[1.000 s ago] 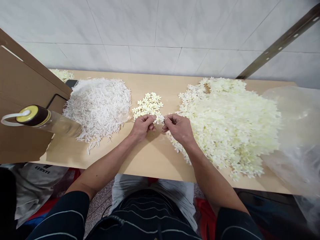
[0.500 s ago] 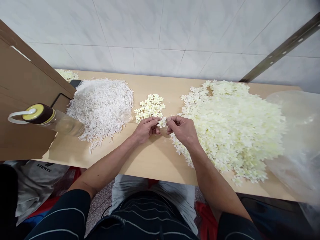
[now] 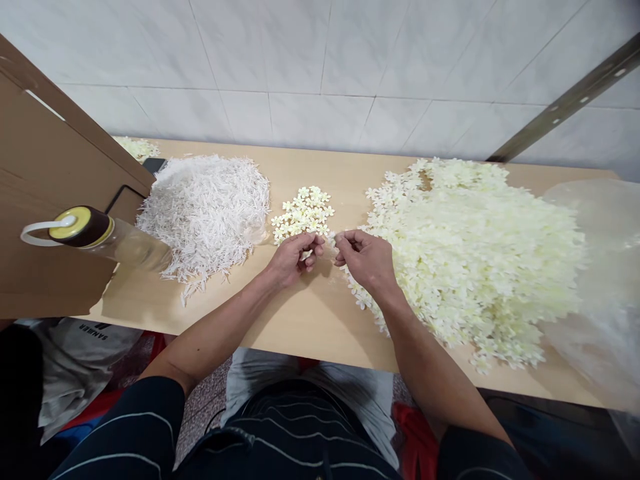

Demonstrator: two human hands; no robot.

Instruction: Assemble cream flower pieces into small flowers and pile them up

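Observation:
My left hand [image 3: 295,257] and my right hand [image 3: 365,259] meet over the middle of the pale wooden table [image 3: 310,313]. The left fingers curl around a small cream flower [image 3: 305,254]. The right fingers are pinched together just right of it; what they hold is too small to make out. Just beyond the hands lies a small cluster of cream flowers [image 3: 303,212]. A large heap of the same flowers [image 3: 475,247] spreads to the right, touching my right hand. A mound of thin white strands [image 3: 207,210] sits to the left.
A clear bottle with a yellow and brown cap [image 3: 95,237] juts in from the left, over a brown cardboard panel [image 3: 45,200]. A clear plastic bag [image 3: 600,287] covers the table's right end. A tiled wall [image 3: 325,67] stands behind, with a slanted metal rail [image 3: 570,93].
The hands have drawn slightly apart. The small flower that showed between the fingertips now sits inside the left hand's curled fingers. The view has shifted a little.

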